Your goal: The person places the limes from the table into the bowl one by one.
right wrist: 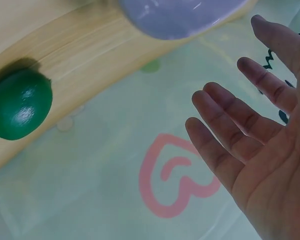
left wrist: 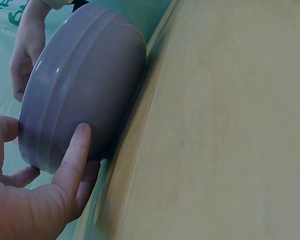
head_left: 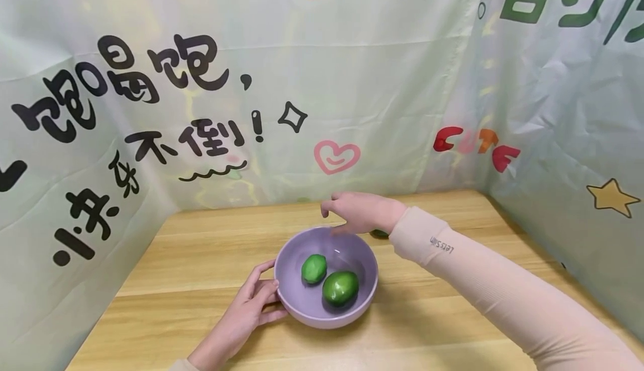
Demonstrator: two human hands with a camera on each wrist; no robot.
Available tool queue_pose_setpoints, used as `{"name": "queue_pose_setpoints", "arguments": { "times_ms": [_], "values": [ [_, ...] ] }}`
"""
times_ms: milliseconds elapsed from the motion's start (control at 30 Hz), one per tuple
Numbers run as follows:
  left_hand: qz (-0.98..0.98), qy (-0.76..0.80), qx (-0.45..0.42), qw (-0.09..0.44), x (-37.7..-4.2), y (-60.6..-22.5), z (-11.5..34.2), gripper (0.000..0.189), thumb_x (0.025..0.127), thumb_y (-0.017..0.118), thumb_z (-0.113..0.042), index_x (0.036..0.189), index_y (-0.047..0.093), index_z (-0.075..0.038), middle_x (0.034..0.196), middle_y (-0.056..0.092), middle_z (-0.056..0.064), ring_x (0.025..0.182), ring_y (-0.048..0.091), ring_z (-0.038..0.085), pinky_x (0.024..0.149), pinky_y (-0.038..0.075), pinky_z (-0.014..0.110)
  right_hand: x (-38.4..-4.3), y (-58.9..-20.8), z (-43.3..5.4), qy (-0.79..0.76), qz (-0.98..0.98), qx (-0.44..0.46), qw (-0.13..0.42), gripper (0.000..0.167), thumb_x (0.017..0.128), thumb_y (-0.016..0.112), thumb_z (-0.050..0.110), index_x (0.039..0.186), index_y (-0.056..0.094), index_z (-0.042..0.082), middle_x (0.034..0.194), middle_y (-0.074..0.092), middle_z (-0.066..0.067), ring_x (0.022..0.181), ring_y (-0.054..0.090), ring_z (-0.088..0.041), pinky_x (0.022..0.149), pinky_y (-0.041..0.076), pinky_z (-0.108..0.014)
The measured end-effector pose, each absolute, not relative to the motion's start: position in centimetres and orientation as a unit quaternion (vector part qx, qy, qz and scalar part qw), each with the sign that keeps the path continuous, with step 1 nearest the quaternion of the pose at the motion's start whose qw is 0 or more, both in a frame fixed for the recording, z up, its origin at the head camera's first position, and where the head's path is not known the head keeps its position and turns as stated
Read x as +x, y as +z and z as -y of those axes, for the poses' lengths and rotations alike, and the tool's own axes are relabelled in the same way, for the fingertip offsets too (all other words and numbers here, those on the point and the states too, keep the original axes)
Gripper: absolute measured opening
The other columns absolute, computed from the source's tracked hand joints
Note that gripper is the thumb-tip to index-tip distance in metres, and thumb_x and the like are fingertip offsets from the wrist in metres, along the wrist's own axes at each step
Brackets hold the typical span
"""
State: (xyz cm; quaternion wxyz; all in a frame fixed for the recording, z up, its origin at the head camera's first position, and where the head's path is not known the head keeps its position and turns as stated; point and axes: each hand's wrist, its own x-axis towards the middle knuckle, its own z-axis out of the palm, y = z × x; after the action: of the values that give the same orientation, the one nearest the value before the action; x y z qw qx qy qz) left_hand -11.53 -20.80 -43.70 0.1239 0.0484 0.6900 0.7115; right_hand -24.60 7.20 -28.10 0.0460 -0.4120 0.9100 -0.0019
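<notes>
A light purple bowl [head_left: 326, 322] stands on the wooden table. Inside it lie a small bright green lime [head_left: 314, 269] and a larger, glossy dark green fruit [head_left: 340, 288]. My left hand [head_left: 247, 304] holds the bowl at its left side, with fingers at the rim and against the outer wall in the left wrist view. Over the bowl's far rim hovers my right hand [head_left: 359, 213], its fingers spread and loosely bent with nothing in them. Another green fruit [right wrist: 22, 105] rests on the table, mostly hidden behind my right wrist in the head view.
The wooden table [head_left: 191, 259] ends at a pale printed cloth [head_left: 382, 91] hanging behind it and along both sides. A pink heart [head_left: 337, 157] and dark lettering are printed on the cloth.
</notes>
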Motion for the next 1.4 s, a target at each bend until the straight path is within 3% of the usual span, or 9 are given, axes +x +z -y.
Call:
{"name": "queue_pose_setpoints", "arguments": {
  "times_ms": [1400],
  "values": [
    [-0.698,0.704,0.046,0.126,-11.6,-43.7,20.8,0.062,0.112,0.057,-0.041,0.166,0.031,-0.026,0.151,0.046,0.029,0.127,0.068,0.033,0.102,0.065,0.046,-28.4,-29.8,-13.9,-0.068,-0.946,-0.305,0.081,0.043,0.102,0.075,0.037,0.135,0.064,0.012,0.135,0.066,-0.015,0.13,0.063,-0.036,0.112,0.058,-0.054]
  ]
}}
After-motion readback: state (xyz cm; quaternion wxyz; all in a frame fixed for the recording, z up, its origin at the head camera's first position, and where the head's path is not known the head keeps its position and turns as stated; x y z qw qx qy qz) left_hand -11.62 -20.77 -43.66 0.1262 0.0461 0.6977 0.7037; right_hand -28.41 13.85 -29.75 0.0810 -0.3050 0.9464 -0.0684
